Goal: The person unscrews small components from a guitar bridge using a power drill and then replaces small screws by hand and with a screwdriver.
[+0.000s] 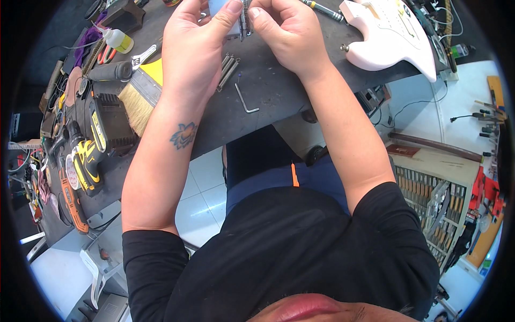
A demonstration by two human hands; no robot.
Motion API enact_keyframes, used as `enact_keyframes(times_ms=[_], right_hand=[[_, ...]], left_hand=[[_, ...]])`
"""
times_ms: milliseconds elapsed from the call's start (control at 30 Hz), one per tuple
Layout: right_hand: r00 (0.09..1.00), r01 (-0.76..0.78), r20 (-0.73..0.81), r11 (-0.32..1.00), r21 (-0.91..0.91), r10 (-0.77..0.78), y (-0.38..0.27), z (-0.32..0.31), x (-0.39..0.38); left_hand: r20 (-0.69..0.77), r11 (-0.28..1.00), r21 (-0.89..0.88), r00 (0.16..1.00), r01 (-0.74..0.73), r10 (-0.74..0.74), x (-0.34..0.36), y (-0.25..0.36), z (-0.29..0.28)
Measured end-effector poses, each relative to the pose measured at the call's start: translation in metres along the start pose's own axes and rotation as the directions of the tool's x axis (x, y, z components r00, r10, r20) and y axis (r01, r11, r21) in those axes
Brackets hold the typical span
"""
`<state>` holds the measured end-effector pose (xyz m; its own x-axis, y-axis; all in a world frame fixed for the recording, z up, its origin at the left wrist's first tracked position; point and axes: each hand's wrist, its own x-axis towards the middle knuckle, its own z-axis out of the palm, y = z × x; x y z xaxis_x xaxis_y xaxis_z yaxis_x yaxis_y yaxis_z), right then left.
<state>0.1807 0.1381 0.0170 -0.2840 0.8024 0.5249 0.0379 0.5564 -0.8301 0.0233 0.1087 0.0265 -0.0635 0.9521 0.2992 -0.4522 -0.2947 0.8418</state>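
White squeeze bottle [118,41] with yellow label on counter [284,88], at left; its content cannot be told. Left hand [196,29] grasps small metal part [243,26] between thumb and fingers, at top of view. Springs [230,70] lie side by side below it; hex key [241,96] lies near front edge. Right hand [294,35] pinches same part from right. Dark surface shows between hex key and pale guitar body [394,40], whose horn reaches near edge. Far right, low rack [434,167] holds rows of wooden-handled tools [412,187].
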Motion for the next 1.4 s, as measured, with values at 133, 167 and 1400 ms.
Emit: enact_keyframes(times_ms=[133,167,1400], right_hand=[[0.997,-0.068,-0.015,0.996,0.06,0.069,0.002,-0.001,-0.002],[0.997,-0.068,-0.015,0.996,0.06,0.069,0.002,0.0,-0.002],[0.997,0.071,-0.029,0.997,0.004,-0.071,0.009,0.001,0.0]], left_hand=[[0.011,0.999,0.032,1.0,0.018,-0.019,-0.002,0.007,0.006],[0.008,0.999,0.028,1.0,0.023,-0.024,-0.002,0.007,0.005],[-0.006,1.0,0.025,1.0,-0.019,0.019,0.0,-0.002,0.0]])
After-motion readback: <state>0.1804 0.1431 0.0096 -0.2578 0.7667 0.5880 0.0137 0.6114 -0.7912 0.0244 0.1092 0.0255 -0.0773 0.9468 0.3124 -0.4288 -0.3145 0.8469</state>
